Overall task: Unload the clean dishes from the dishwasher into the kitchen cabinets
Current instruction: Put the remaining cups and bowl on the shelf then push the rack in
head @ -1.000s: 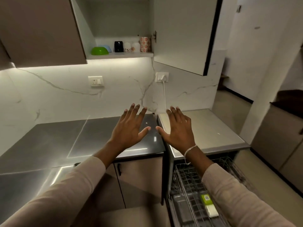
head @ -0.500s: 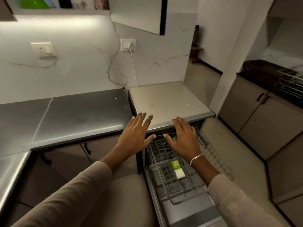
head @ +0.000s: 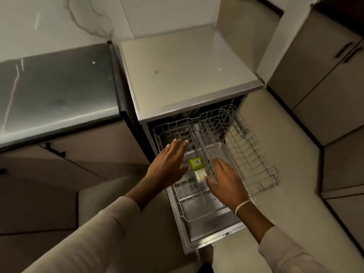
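The dishwasher [head: 189,75] stands open below me, its door [head: 214,231] folded down. A wire rack [head: 254,160] is pulled out over the door and I see no dishes in it. A small green and white object [head: 197,166] lies low between my hands, under the wires. My left hand [head: 169,166] hovers flat over the rack's left part, fingers straight and holding nothing. My right hand [head: 226,180], with a bracelet at the wrist, is spread over the rack's middle, also holding nothing. Whether either hand touches the wires is unclear.
A dark steel counter [head: 57,85] runs to the left of the dishwasher, with base cabinet doors [head: 78,152] beneath it. More cabinets [head: 323,75] stand at the right across a pale floor [head: 291,134]. A marble wall [head: 59,20] is behind.
My view has tilted down from the wall cabinet to the dishwasher. Both open hands have dropped from counter height to just over the pulled-out rack.
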